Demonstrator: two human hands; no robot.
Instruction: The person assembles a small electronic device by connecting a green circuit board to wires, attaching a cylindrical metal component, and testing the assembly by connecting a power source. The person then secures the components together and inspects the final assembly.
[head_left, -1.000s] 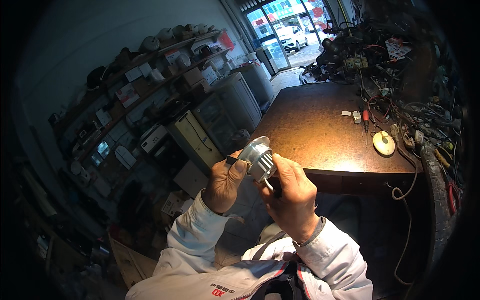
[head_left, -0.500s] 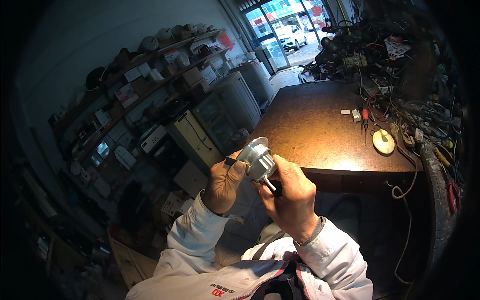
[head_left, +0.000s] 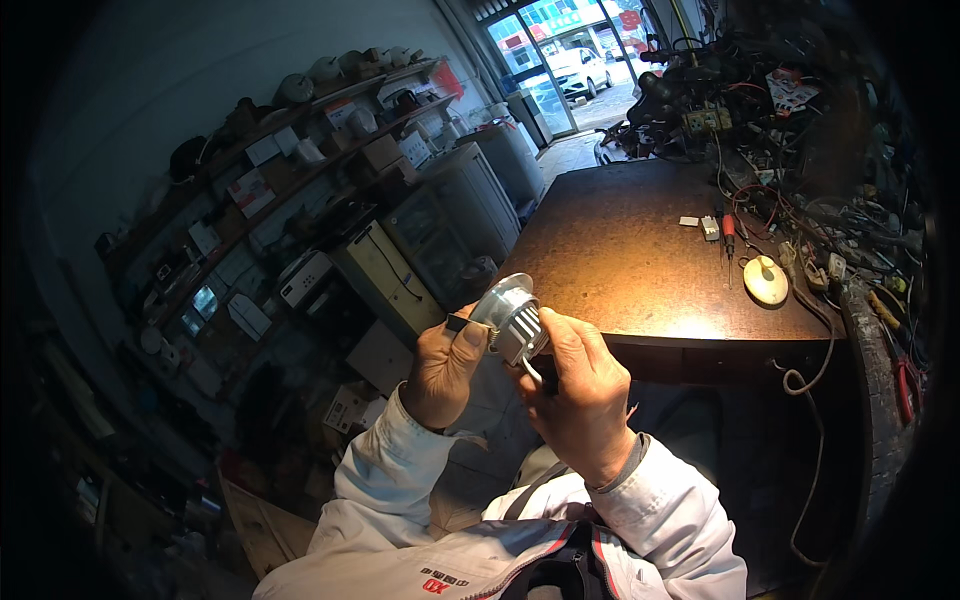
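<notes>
Between my two hands, just off the near edge of the table, is a small round recessed downlight (head_left: pixel 508 300) with a wide silvery rim and a finned body. My left hand (head_left: pixel 445 375) is closed on its left side, the thumb pressed at a spring clip (head_left: pixel 456 324) with a dark flat end. The thumb and fingers of my right hand (head_left: pixel 585 390) pinch the finned body from the right. A short pale cable (head_left: pixel 532 371) comes out under the body and runs toward my right fingers, where its end is hidden.
On the brown table (head_left: pixel 600 240) lie a red-handled screwdriver (head_left: pixel 728 235), a small white block (head_left: pixel 709 228) and a round cream disc (head_left: pixel 766 281) with a cord. Tangled wires and parts (head_left: pixel 800 190) pile up on the right. Loaded shelves (head_left: pixel 270 190) line the left wall.
The downlight has turned slightly, so more of its fins show. My right fingers have shifted a little on its body; my left hand keeps its grip.
</notes>
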